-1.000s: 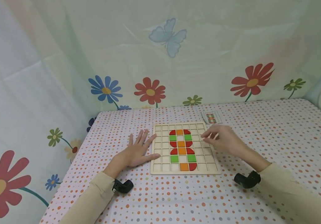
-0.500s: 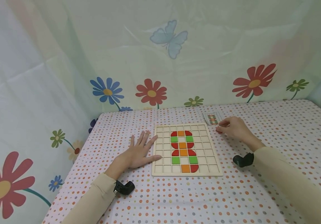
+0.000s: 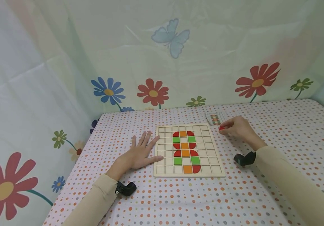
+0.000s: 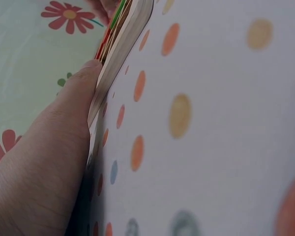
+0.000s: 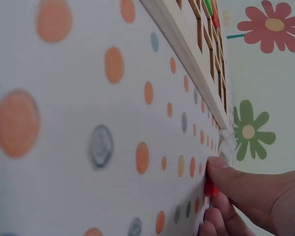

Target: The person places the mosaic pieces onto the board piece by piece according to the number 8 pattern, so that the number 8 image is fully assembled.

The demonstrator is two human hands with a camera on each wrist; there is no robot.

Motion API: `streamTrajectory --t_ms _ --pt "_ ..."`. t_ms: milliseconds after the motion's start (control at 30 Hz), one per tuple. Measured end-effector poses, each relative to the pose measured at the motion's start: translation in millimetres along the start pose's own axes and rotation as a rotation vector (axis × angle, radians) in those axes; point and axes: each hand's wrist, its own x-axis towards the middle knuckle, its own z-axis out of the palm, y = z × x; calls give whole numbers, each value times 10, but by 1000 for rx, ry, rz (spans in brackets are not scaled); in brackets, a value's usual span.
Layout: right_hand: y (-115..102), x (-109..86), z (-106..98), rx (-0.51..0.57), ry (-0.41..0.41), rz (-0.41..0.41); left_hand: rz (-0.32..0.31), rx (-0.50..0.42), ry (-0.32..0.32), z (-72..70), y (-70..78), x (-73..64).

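My left hand (image 3: 140, 154) lies spread at the left side of a wooden grid board (image 3: 168, 161). Its thumb and index fingertip rest at the rim. In the left wrist view, the thumb (image 4: 71, 93) presses against the board's side. Red rounded pieces, orange squares (image 3: 188, 169) and green squares (image 3: 177, 161) sit in the board's middle columns. To the right of the board, my right hand (image 3: 237, 129) pinches a small red piece (image 3: 221, 128) between thumb and fingers, close over the cloth. The right wrist view shows this red piece (image 5: 211, 187) partly hidden by the thumb.
A small pattern card (image 3: 215, 119) with a coloured grid print lies behind the board, just beyond the right fingertips. Dotted cloth (image 3: 178, 201) covers the table. A flowered curtain (image 3: 122, 47) hangs along the back and left. Each wrist carries a black camera (image 3: 126, 189).
My right hand has moved from over the board's right edge to the table by the card, where the red piece now shows in its fingers. The left hand has stayed in place.
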Motion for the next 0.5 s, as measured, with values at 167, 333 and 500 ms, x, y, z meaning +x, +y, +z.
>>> streamTrajectory --t_ms 167,333,500 --pt "-15 -25 10 22 56 -90 -9 10 -16 -5 16 9" --pt "-89 -113 77 10 103 -199 -17 17 -22 -8 22 18" --pt "-361 -364 240 -11 44 -305 -6 9 -15 -31 24 -1"
